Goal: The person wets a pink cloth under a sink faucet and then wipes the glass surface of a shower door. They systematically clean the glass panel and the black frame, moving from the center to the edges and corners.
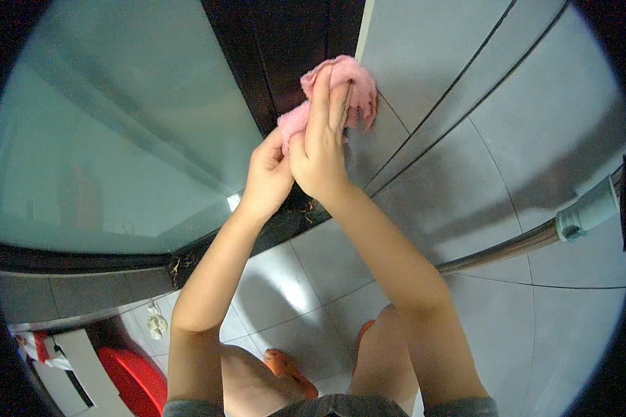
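Observation:
Both my hands meet at a pink cloth [362, 88] near the top middle, in front of a dark panel [292, 47]. My left hand [271, 169] grips the cloth's lower left end between thumb and fingers. My right hand [321, 146] lies against the cloth with its fingers stretched upward, the bunched upper part behind them. What the right palm touches is partly hidden. Beside my left hand is a large greenish glass pane [135, 130] with a dark frame.
Two dark cords [448, 94] run diagonally at the right, near a pipe [501, 245] with a pale green fitting [579, 219]. Below are grey floor tiles [302, 286], an orange slipper [289, 370] and, at lower left, a red container [133, 375].

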Tool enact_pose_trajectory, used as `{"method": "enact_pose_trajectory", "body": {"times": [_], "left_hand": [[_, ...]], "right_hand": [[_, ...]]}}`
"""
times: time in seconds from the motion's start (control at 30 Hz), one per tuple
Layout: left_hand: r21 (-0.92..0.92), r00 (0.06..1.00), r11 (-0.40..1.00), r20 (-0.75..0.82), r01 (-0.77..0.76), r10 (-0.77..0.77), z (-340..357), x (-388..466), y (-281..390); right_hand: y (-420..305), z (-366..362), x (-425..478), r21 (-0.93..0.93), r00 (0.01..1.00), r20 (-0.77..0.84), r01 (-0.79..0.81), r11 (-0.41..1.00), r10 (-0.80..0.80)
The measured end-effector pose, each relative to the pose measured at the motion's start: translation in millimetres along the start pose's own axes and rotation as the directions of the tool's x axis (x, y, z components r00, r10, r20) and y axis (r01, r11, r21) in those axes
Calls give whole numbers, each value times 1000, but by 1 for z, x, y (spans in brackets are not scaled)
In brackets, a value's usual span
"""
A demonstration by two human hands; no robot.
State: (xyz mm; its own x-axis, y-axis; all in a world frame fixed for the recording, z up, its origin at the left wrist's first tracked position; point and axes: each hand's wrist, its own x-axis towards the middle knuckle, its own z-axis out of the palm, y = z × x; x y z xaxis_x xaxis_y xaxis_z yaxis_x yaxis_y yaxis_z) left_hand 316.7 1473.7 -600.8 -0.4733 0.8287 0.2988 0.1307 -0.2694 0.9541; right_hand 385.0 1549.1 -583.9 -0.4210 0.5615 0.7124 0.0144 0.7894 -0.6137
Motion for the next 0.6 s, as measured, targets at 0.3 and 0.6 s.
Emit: {"method": "enact_pose_trajectory", "body": {"times": [0.3, 0.6], "left_hand": [[-502, 997, 861, 25, 76, -73, -2, 6, 72], [-476, 999, 879, 34, -7, 27, -8, 27, 131]], "right_hand": [[-22, -13, 38, -67, 991, -87, 100, 993, -106], [-64, -27, 93, -137, 959, -156, 217, 966, -238]]}}
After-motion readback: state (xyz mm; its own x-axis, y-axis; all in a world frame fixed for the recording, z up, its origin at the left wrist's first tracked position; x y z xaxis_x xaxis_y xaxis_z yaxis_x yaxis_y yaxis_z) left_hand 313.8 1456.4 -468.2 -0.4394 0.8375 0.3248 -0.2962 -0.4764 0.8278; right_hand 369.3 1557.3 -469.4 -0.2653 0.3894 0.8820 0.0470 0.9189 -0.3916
